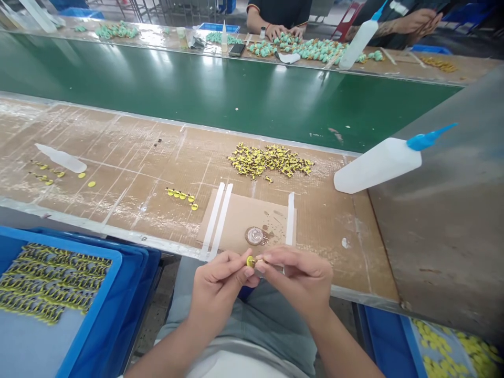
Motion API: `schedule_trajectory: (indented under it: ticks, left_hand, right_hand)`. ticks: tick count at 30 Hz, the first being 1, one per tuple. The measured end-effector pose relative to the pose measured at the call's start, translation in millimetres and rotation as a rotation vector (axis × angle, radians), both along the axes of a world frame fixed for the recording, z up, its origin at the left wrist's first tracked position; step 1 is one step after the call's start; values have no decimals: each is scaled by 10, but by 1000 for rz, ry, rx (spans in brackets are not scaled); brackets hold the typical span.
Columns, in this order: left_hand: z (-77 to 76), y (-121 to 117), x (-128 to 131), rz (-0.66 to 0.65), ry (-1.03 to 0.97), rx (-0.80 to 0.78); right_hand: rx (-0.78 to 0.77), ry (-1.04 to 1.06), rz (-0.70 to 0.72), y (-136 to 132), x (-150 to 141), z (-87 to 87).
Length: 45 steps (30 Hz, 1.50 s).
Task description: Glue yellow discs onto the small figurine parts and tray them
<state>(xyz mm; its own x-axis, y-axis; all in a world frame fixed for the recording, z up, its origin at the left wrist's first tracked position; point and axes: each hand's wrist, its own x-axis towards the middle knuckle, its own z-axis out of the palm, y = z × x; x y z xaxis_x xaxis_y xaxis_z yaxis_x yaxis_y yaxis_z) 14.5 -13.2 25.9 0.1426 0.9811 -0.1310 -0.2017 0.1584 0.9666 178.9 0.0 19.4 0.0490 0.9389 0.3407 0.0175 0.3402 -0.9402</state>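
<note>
My left hand (218,286) pinches a small round yellow disc (250,261) between thumb and fingers, in front of the table's near edge. Facing it, my right hand (303,278) has thumb and forefinger pinched at the disc's right side, on a small brownish piece too covered to name. Just beyond my fingers lies a round lid-like dish (255,236) with brown, shiny residue, on a cardboard sheet (236,218) spotted with brown. Further off is a heap of small yellow-and-dark pieces (271,160). A few yellow discs with dark parts (180,195) lie left of the cardboard.
A white bottle with a blue nozzle (378,165) leans beside a metal panel (444,226) at right. Blue trays with yellow pieces (118,278) flank me. Beyond the green conveyor belt (197,86), a person's hands (283,34) work among mint-coloured pieces.
</note>
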Motion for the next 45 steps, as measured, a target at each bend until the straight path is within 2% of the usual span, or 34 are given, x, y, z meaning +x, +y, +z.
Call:
schedule_trajectory:
  ticks: [5, 9, 19, 25, 29, 31, 34, 38, 45]
  left_hand:
    - [-4, 13, 9, 11, -114, -196]
    - [-17, 12, 26, 44, -160, -257]
    - [-24, 34, 26, 15, -162, -253]
    - [-15, 25, 37, 51, -141, -232]
    - [-20, 34, 62, 17, -158, -239]
    - [-27, 33, 77, 5, -139, -199]
    - [-42, 14, 110, 37, -71, -45]
    - [-62, -14, 151, 107, 13, 114]
    - [-119, -5, 112, 192, 14, 136]
  right_hand:
    - [-227, 71, -10, 19, -11, 60]
    - [-324, 129, 10, 32, -34, 72]
    - [-344, 167, 17, 63, -38, 75]
    - [-328, 206, 21, 48, -55, 105]
    - [-320, 222, 13, 46, -48, 112]
    - [-323, 265, -5, 32, -48, 110]
    - [-343, 307, -36, -9, -57, 98]
    - [-265, 230, -79, -58, -77, 75]
    - [-108, 145, -102, -55, -107, 85]
